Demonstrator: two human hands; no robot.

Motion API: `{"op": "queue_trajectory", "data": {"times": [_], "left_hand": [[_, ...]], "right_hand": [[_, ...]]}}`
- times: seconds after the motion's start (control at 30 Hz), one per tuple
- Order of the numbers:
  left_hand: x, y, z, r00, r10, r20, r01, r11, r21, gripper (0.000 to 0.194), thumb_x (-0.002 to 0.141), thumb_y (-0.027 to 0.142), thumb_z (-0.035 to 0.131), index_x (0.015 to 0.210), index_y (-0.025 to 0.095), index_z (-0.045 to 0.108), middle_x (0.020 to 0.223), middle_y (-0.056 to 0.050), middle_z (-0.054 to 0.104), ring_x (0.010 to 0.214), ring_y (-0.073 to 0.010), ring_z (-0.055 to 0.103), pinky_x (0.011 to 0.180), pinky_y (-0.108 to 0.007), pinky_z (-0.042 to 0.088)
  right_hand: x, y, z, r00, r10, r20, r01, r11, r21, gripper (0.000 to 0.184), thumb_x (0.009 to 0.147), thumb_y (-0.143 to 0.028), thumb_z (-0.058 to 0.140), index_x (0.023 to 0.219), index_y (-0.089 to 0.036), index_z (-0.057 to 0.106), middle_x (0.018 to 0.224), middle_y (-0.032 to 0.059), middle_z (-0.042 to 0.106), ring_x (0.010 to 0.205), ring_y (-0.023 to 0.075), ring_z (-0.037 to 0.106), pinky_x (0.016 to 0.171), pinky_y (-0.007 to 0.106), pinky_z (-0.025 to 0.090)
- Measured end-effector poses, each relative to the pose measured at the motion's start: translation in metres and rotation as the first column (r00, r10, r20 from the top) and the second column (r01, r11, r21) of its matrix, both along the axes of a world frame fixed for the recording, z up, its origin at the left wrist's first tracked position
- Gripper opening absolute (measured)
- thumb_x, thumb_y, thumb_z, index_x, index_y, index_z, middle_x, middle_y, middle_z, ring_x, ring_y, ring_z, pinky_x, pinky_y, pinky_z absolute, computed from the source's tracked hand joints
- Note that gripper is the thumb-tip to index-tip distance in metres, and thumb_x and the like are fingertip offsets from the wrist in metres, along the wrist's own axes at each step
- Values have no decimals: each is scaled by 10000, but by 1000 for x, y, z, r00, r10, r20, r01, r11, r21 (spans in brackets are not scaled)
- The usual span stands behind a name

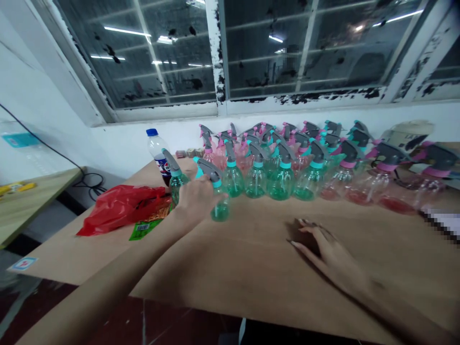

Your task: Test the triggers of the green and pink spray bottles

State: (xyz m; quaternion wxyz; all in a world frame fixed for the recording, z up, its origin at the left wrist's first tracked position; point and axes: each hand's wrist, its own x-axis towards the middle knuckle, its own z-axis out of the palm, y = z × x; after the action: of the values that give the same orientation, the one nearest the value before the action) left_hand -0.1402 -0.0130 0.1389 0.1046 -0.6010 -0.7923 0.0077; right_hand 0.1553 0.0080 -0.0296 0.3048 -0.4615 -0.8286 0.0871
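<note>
My left hand (197,195) is closed around the upper part of a green spray bottle (220,212) with a grey and turquoise trigger head. The bottle is upright at the left end of a row, and my fingers partly cover it. Just left of that hand stands another green spray bottle (174,179). My right hand (328,247) rests low over the brown table (244,268), thumb and fingers apart, holding nothing. Beyond it are several green bottles (280,184) and, to their right, pink ones (364,191) with pink collars.
On the left lie a red plastic bag (122,207) and a green snack packet (145,229), with a cola bottle (160,153) behind. A white tub (409,134) stands at the back right. Windows (309,52) rise behind the table; a side table (36,206) is at left.
</note>
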Motion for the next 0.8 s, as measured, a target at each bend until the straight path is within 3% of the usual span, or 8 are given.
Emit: {"op": "queue_trajectory", "data": {"times": [0.13,0.23,0.33,0.43,0.57,0.8], "left_hand": [[37,-29,-9,993,-103,-49,104,995,6,572,857,627,468,1095,121,588,800,-148,698,786,-328,691,646,-365,501],[64,-45,-18,972,-230,-44,230,973,0,591,869,633,443,1111,107,563,701,-126,686,684,-317,692,564,-340,479],[88,-52,-28,943,-332,-26,332,943,-14,543,889,608,429,1079,114,552,664,-107,682,622,-307,688,509,-323,451],[109,-54,-38,911,-413,-4,413,911,-2,468,912,560,426,1048,129,548,623,-76,672,579,-284,686,489,-304,433],[130,-51,-49,860,-509,34,509,861,17,456,911,554,435,1066,138,540,605,-48,664,530,-264,675,462,-291,405],[152,-41,-65,804,-593,55,580,801,148,555,875,642,430,1014,122,567,512,-25,629,469,-235,653,424,-265,352]], "right_hand": [[-20,-19,35,992,92,-82,-107,974,-200,427,857,-547,518,1174,-260,520,1251,80,634,1117,287,619,932,496,501],[-31,-25,63,974,132,-182,-175,954,-245,536,827,-553,563,1273,-282,445,1329,82,577,1171,300,580,954,522,477],[-31,-22,81,944,162,-287,-225,953,-204,646,795,-536,618,1328,-256,383,1388,111,514,1267,305,489,1022,533,411],[-22,-18,90,904,217,-369,-289,946,-150,680,767,-500,668,1330,-237,390,1361,124,523,1243,311,496,1027,532,390],[-8,-16,95,868,239,-436,-325,936,-134,602,744,-468,706,1252,-226,491,1138,86,627,1012,270,606,878,449,489],[13,-9,98,833,160,-530,-298,936,-186,664,724,-464,730,1289,-237,464,1062,63,641,873,213,614,751,377,519]]}}
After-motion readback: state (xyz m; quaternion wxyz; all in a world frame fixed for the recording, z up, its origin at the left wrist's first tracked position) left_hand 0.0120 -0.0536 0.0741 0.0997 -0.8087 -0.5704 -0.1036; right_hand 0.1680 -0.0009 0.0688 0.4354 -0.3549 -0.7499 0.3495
